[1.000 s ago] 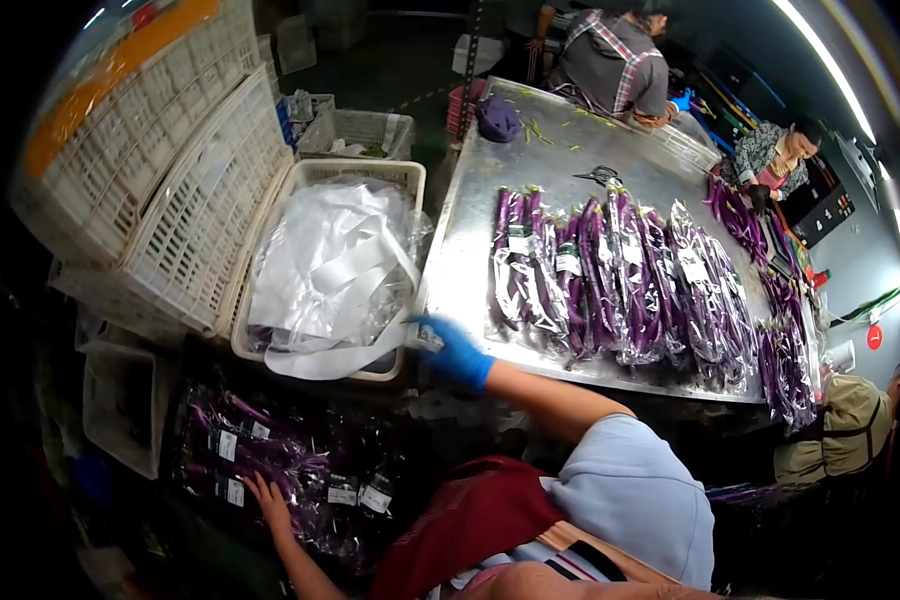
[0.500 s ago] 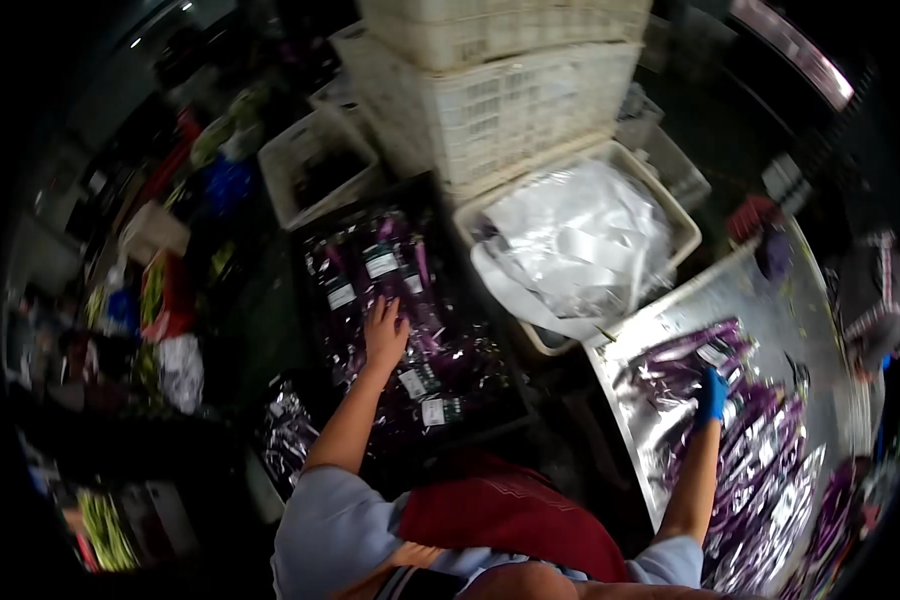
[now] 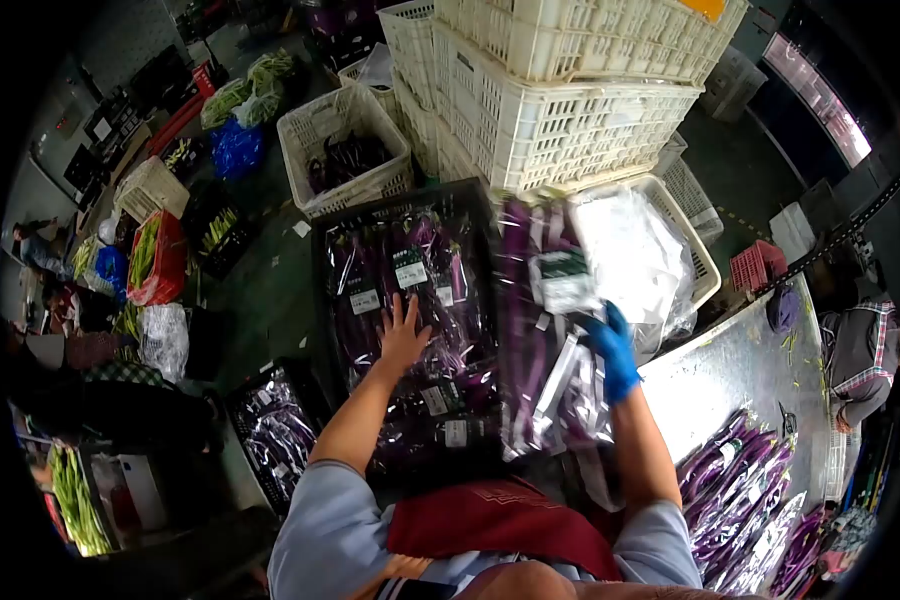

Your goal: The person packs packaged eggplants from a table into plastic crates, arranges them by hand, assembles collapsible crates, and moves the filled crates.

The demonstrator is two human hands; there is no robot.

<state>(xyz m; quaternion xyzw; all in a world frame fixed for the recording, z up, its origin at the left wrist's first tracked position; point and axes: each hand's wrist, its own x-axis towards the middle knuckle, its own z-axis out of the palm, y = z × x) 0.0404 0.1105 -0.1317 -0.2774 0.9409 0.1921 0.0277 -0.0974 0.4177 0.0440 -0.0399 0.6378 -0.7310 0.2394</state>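
Observation:
My left hand (image 3: pixel 403 335), bare with fingers spread, lies on bags of long purple eggplants (image 3: pixel 370 270) packed in a black crate (image 3: pixel 318 290). White and green labels show on several of the bags. In a blue glove, my right hand (image 3: pixel 613 355) grips a clear bag of eggplants (image 3: pixel 523 310) by its right side. This bag hangs blurred over the crate's right edge, its label facing up. It covers part of a white tub (image 3: pixel 708 270) filled with white plastic bags (image 3: pixel 635 250).
A metal table (image 3: pixel 700 375) on the right bears more bagged eggplants (image 3: pixel 735 480). Stacked white crates (image 3: pixel 570 130) rise behind the tub. A white basket (image 3: pixel 295 150) with dark eggplants stands beyond the black crate; a smaller crate of bags (image 3: pixel 275 430) is at left. Another person (image 3: pixel 865 350) is at far right.
My right hand has lifted a bag of eggplants off the metal table and brought it left to the black crate. My left hand stays on the packed bags, its fingers more spread.

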